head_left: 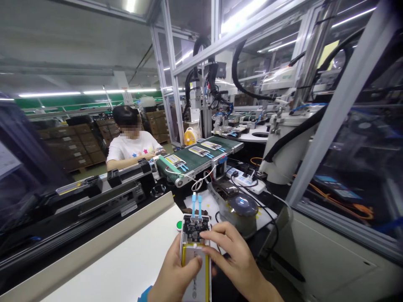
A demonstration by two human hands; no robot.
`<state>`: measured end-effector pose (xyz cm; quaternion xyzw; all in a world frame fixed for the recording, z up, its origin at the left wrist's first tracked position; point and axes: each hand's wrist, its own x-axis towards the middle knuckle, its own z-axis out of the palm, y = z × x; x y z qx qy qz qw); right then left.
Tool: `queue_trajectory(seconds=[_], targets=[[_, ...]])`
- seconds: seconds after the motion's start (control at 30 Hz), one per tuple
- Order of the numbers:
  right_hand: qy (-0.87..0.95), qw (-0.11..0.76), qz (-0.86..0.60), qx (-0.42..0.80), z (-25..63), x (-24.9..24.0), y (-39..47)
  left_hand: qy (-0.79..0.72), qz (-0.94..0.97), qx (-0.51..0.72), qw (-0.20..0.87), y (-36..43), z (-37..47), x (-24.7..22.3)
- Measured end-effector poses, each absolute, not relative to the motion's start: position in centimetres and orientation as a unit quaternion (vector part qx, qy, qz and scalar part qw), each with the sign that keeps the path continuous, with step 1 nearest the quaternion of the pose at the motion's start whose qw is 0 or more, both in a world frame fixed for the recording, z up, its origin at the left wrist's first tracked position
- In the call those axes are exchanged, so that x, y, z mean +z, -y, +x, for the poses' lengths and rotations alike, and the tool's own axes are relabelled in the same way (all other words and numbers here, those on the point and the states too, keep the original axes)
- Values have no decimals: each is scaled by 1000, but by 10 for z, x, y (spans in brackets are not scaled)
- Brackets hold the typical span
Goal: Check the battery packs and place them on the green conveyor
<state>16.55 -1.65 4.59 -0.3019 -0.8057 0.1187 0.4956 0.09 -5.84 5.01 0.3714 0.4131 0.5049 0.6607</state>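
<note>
My left hand (178, 272) is wrapped round an open power bank (192, 289), its thumb lying on the flat battery (192, 268). This is a white shell with a yellow-edged battery below and a black circuit board (192, 228) at the far end. Two light-blue cable tabs (197, 205) stick out beyond the board. My right hand (234, 256) is closed at the right edge, index finger and thumb tips close together on the power bank near the lower corner of the board. Whether something small sits between those tips, I cannot tell.
A white work surface (126, 251) with a raised rim lies left. Ahead, a green conveyor belt (201, 161) carries several similar power banks. A power strip (247, 180) and loose cables lie right, beside a framed robot machine (283, 142). A co-worker (132, 142) sits beyond the belt.
</note>
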Motion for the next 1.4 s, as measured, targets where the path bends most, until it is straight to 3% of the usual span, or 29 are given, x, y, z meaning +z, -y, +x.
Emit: queue_trajectory(seconds=[0.33,0.57,0.77,1.07,1.27,1.4], targets=[[852,442,-280,-19,168,49,16,-424,388,492,654,59,2,49],[710,548,-350,270,161,38,10,-421,355,482,681,60,5,52],[621,606,-367,335,157,25,9,-412,365,491,675,57,-1,52],[661,532,-323,419,165,31,-1,-403,364,480,689,62,2,60],[718,476,-343,375,164,44,10,-400,376,469,692,61,-1,57],[779,480,-332,228,164,47,20,-398,383,472,687,59,-2,52]])
